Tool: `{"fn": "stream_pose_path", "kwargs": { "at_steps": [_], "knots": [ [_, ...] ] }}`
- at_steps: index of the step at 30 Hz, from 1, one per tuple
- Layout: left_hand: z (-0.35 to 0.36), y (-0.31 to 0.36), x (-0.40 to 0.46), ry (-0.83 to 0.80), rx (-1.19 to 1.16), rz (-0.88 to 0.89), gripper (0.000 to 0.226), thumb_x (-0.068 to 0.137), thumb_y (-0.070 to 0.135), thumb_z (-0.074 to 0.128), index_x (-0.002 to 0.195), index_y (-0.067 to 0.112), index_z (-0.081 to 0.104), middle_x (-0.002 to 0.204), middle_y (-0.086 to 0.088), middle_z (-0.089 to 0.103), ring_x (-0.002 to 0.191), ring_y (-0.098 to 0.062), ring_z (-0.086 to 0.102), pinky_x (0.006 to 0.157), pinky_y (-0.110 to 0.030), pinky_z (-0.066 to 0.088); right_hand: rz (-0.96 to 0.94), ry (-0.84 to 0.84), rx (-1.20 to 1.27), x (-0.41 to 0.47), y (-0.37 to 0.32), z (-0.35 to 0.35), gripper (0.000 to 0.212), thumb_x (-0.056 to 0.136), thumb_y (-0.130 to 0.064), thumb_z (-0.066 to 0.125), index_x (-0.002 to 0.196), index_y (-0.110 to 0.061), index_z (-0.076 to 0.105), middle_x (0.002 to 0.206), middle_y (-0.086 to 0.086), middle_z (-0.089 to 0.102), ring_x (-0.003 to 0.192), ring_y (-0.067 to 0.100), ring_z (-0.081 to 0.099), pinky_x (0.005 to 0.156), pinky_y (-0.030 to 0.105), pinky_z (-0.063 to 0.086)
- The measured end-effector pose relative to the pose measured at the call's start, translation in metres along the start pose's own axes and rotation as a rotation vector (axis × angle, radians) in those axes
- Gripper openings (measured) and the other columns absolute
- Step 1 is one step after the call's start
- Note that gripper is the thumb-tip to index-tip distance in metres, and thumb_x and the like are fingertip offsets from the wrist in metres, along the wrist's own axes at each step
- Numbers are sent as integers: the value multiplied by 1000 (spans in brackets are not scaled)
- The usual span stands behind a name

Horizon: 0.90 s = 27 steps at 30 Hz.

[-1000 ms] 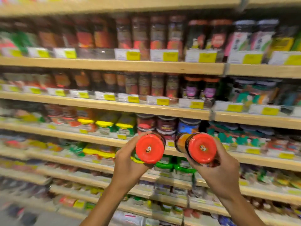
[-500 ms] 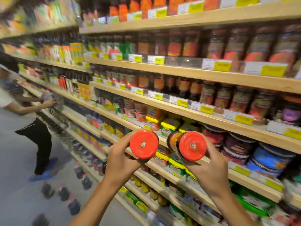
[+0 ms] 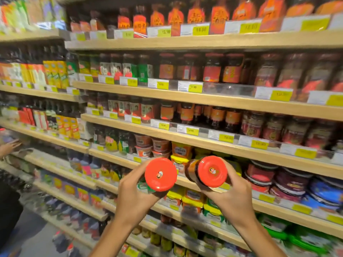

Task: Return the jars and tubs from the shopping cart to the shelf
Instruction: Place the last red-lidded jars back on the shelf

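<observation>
left hand [image 3: 133, 197] grip wrapped round red-lid jar [image 3: 160, 174], right hand [image 3: 235, 199] same on second jar [image 3: 209, 171]; lids toward camera, raised before shelf [image 3: 185, 141], likely hunting matching row.

Your left jar [image 3: 160, 174] body hidden behind own lid; price tags [image 3: 193, 30] too blurred to read; other person's hand [image 3: 8, 147] cut off at left edge.

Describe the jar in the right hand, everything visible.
The jar has a glossy red-orange screw lid with a small round emblem at its centre. Below the lid, a clear body shows dark brownish contents. It lies tilted, lid toward the camera, held up before the shelves. The right hand grips its body from below; nothing else touches it.
</observation>
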<state>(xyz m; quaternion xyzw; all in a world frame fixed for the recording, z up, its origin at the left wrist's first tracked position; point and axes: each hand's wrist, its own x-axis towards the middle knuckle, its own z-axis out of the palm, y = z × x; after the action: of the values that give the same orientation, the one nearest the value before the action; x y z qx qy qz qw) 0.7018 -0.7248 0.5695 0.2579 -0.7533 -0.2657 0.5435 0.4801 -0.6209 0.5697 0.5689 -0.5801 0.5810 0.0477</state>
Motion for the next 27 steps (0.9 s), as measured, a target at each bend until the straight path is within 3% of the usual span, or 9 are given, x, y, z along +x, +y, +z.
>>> {"fn": "stream_pose_path", "kwargs": {
  "at_steps": [6, 9, 13, 19, 22, 25, 27],
  "knots": [
    [30, -32, 45, -63, -117, -10, 74, 57, 35, 94, 125, 24, 68, 117, 12, 72, 112, -8, 66, 90, -27, 55, 18, 99, -92, 23, 12, -2, 76, 65, -52, 83, 130, -19, 63, 117, -16, 69, 108, -1, 65, 90, 12, 49],
    [51, -34, 66, -70, -157, 43, 74, 56, 26, 96, 124, 29, 67, 117, 18, 71, 113, -3, 65, 91, -18, 52, -1, 149, -119, 39, 22, -10, 78, 63, -52, 86, 129, -20, 62, 116, -19, 68, 107, -6, 63, 90, 11, 49],
    [72, -35, 97, -105, -219, 114, 71, 59, 23, 94, 121, 36, 64, 118, 25, 68, 111, 2, 64, 86, -9, 48, 4, 278, -126, 67, 40, -12, 71, 63, -41, 88, 127, -21, 64, 109, -12, 73, 101, 2, 68, 88, 16, 53],
    [95, -51, 135, -91, -267, 194, 72, 57, 19, 98, 122, 27, 67, 116, 16, 71, 111, -4, 66, 89, -15, 50, -17, 446, -158, 89, 48, -2, 70, 66, -40, 88, 129, -22, 63, 116, -13, 70, 106, 1, 67, 90, 18, 52],
    [110, -57, 156, -136, -322, 224, 71, 60, 9, 95, 126, 17, 67, 122, 9, 71, 116, -10, 65, 95, -22, 50, -35, 491, -182, 103, 47, 2, 69, 66, -40, 86, 128, -33, 57, 118, -22, 66, 109, -7, 63, 91, 12, 48],
    [118, -65, 174, -181, -373, 247, 74, 59, 4, 95, 126, 18, 67, 124, 9, 70, 119, -13, 64, 96, -24, 51, 15, 542, -184, 118, 58, 5, 68, 67, -32, 90, 129, -26, 62, 116, -18, 70, 108, 3, 66, 92, 23, 52],
    [122, -71, 184, -208, -426, 234, 77, 56, 9, 97, 126, 21, 67, 123, 9, 70, 118, -14, 65, 96, -33, 54, 23, 559, -231, 126, 66, 7, 69, 67, -25, 93, 129, -19, 63, 115, -15, 71, 106, 5, 67, 91, 28, 55]
  ]
}}
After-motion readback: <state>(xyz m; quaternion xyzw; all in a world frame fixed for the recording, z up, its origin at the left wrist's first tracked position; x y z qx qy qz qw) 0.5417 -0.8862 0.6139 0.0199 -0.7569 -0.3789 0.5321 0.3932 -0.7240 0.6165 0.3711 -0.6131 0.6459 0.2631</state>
